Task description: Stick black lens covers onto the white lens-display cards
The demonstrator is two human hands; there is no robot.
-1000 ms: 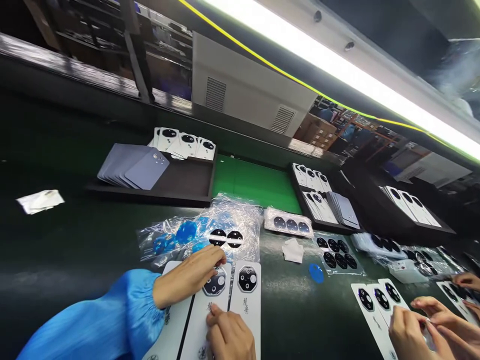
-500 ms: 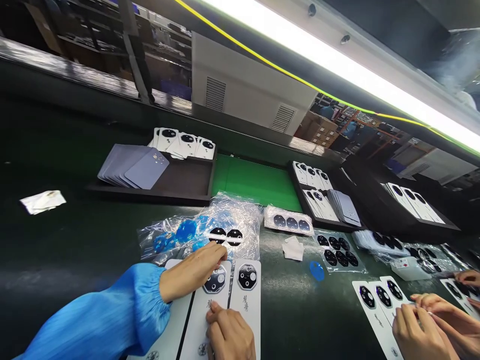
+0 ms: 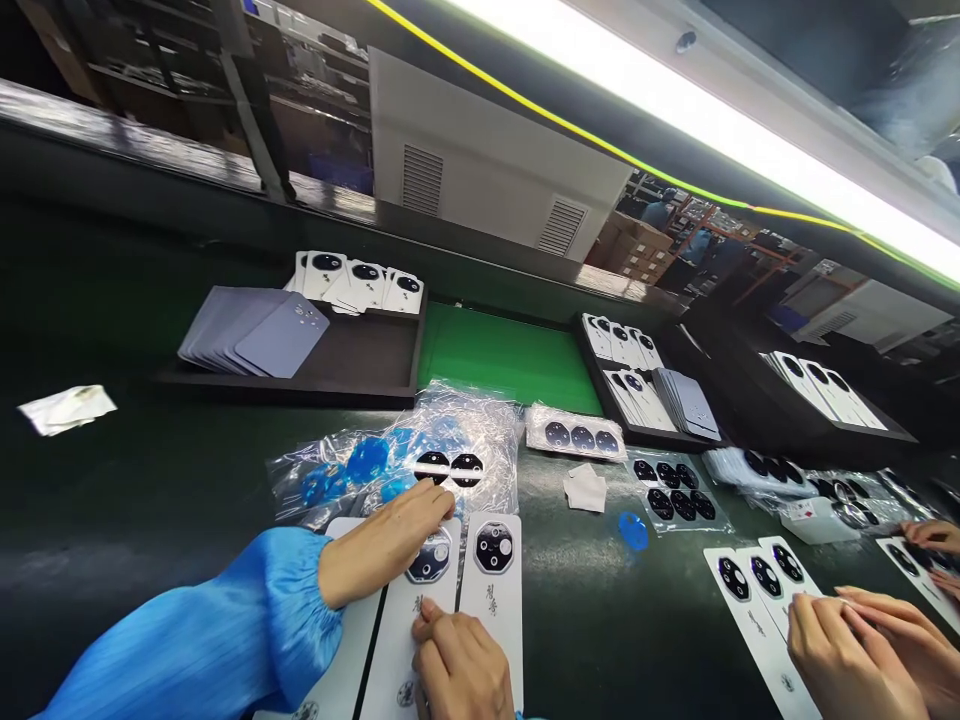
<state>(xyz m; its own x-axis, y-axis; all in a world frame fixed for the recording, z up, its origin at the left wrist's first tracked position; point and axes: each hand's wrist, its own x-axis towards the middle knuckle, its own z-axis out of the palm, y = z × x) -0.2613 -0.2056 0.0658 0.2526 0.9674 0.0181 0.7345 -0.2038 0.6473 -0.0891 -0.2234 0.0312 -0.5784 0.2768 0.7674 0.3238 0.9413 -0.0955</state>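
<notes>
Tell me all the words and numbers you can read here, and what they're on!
None can be read for sure.
Right white phone back panel: dark characters one above another, too small and blurred.
Middle white phone back panel: similar characters by the right hand, plus a round emblem, too blurred.
Nearest co-worker's leftmost white phone back panel: small dark marks, too small.
White box: tiny red mark, too small.
</notes>
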